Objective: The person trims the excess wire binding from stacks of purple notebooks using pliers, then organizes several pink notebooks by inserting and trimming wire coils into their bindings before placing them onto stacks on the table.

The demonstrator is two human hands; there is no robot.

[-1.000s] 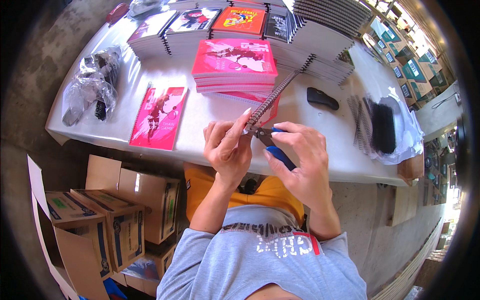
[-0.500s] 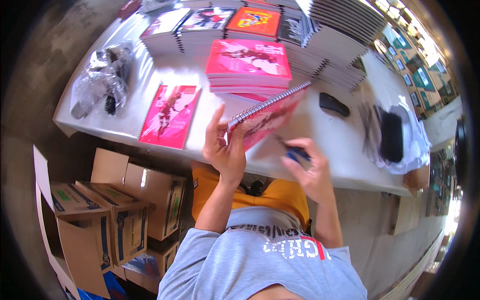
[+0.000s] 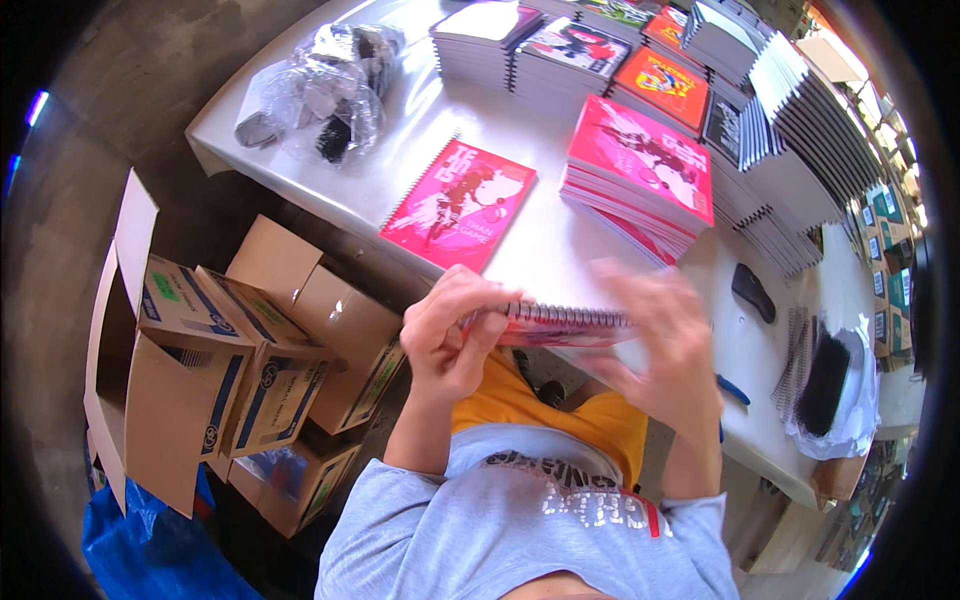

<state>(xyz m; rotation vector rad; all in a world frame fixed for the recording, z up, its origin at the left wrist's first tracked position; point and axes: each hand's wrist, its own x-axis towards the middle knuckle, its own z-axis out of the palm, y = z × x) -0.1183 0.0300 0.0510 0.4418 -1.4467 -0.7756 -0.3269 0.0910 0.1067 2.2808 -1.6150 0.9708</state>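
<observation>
**A:** Where is the pink spiral-bound notebook [image 3: 548, 324] right now?

**B:** It is in the middle of the frame, held up in the air in front of the person's chest. It is just off the near edge of the white surface [image 3: 530, 235].

**A:** Which hand has it?

**B:** The left hand [image 3: 447, 340] does. Its grip is closed on the notebook's left end, with the fingers curled over the top. The right hand [image 3: 655, 345] is at the other end. It is blurry, so I cannot tell if its grip is closed on the notebook or only touching it.

**A:** Which way does the notebook lie?

**B:** Its long side runs left to right across the frame, from one hand to the other. We see it almost edge on, nearly flat. The wire spiral [image 3: 575, 315] runs along the top edge, on the side away from the person.

**A:** What else is close by?

**B:** Another pink notebook [image 3: 460, 205] lies flat on the surface, above the left hand. A stack of pink notebooks [image 3: 640, 180] sits in the upper right. A blue-handled tool [image 3: 733, 391] lies on the surface just right of the right hand.
</observation>
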